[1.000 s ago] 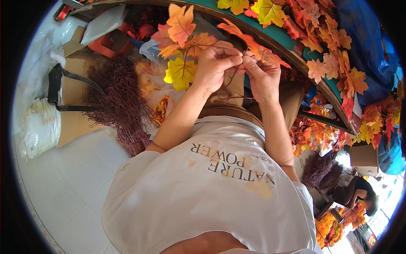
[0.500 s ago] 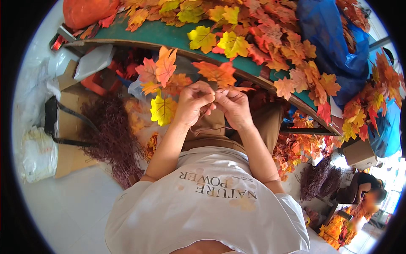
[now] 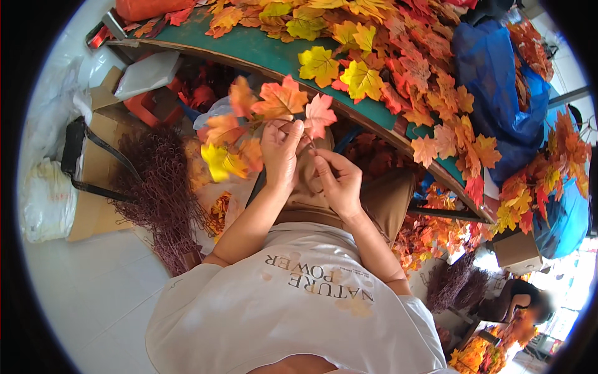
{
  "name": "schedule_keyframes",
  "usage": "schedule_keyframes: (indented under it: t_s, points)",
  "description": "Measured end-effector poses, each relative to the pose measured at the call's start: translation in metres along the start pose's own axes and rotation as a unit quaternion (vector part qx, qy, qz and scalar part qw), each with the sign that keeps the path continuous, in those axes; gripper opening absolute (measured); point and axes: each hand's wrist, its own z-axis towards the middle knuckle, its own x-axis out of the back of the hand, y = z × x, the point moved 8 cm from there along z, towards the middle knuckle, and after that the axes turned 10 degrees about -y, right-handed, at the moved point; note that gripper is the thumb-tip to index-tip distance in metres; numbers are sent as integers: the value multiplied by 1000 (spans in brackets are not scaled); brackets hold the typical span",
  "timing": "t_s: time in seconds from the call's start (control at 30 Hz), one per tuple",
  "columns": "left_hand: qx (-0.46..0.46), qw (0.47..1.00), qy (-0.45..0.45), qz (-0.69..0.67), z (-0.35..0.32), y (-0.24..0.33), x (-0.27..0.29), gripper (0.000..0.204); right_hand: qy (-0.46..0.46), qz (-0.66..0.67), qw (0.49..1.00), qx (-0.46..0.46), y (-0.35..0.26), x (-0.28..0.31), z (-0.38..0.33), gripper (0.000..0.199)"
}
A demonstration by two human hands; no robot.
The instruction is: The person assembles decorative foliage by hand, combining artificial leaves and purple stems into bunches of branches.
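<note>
In front of my lap I hold a sprig of artificial maple leaves (image 3: 278, 101) in orange, pink and yellow. My left hand (image 3: 280, 154) is closed around its stem, thumb up, with the leaves fanning out above and to the left. A yellow leaf (image 3: 219, 163) hangs at the sprig's left end. My right hand (image 3: 339, 187) pinches a thin dark stem (image 3: 311, 144) just below and right of the left hand. How this stem joins the sprig is hidden by my fingers.
A green-topped table (image 3: 249, 50) ahead carries a heap of maple leaves (image 3: 398, 56) and a blue bag (image 3: 498, 81). Purple-brown wire stems (image 3: 159, 193) stand by a cardboard box (image 3: 99, 212) at left. A co-worker (image 3: 517, 299) bends over leaves at lower right.
The sprig has turned and moved right and up between my hands. My right hand has moved down, away from the left, and the view has shifted slightly.
</note>
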Motion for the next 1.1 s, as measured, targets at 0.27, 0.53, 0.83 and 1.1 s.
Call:
schedule_keyframes:
  t_s: [0.27,0.53,0.83,1.1]
  points:
    - [178,951,-103,-230,-10,-45,-11,19,-77,415,894,-152,19,-6,28,18]
    - [39,966,-140,-212,15,-25,17,11,89,-375,890,245,-129,61,136,6]
    - [114,955,-145,-231,15,-26,9,10,-45,-791,567,225,-101,83,345,35]
    - [156,951,-179,-197,8,-30,-2,33,1,-796,544,264,-126,110,317,15]
